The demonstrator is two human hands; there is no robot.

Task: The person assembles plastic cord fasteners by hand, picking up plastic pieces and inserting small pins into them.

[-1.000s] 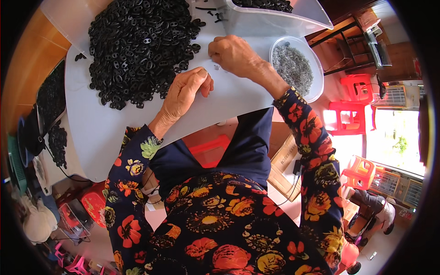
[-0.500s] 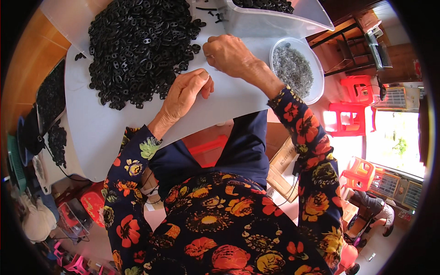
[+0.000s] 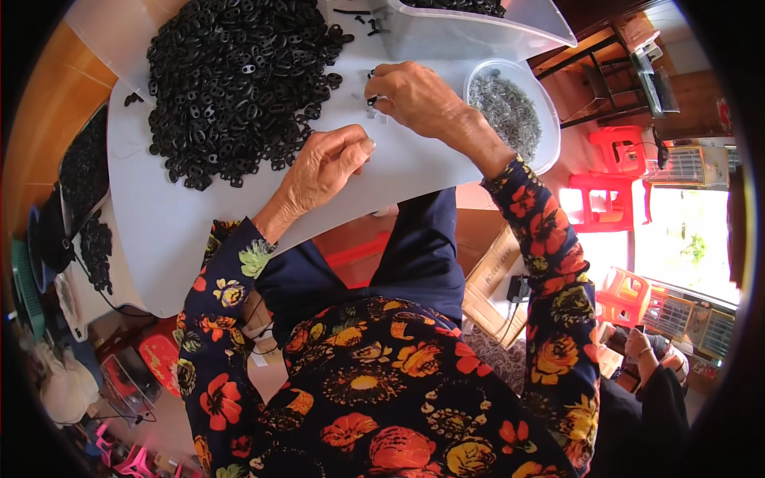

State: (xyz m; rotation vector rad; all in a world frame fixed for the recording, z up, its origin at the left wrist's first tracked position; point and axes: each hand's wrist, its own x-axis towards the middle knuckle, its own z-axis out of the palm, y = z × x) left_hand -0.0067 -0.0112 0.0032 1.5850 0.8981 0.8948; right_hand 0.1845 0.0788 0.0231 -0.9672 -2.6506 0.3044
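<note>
A big heap of small black plastic pieces with two holes each (image 3: 231,88) covers the left part of the white table (image 3: 151,255). My right hand (image 3: 422,99) is bent over the table to the right of the heap. Its fingertips pinch a small black plastic piece (image 3: 371,101); a few tiny clear bits (image 3: 381,116) lie just under them. My left hand (image 3: 325,166) is closed beside the heap's near right edge, thumb against curled fingers. Whatever it holds, if anything, is hidden. Next to my right wrist stands a round clear tub (image 3: 553,143) of small translucent pieces (image 3: 506,111).
A clear plastic bin (image 3: 470,36) with more black pieces stands at the far side. Loose black bits lie beside it. Red stools (image 3: 602,203), a cardboard box (image 3: 494,275) and another person (image 3: 649,390) are to the right. Black pieces (image 3: 96,251) lie on a surface at left.
My right hand has shifted slightly right, its fingers opening a little so that a black piece and clear bits show. My left hand has turned and curled more. Another person has come nearer at lower right.
</note>
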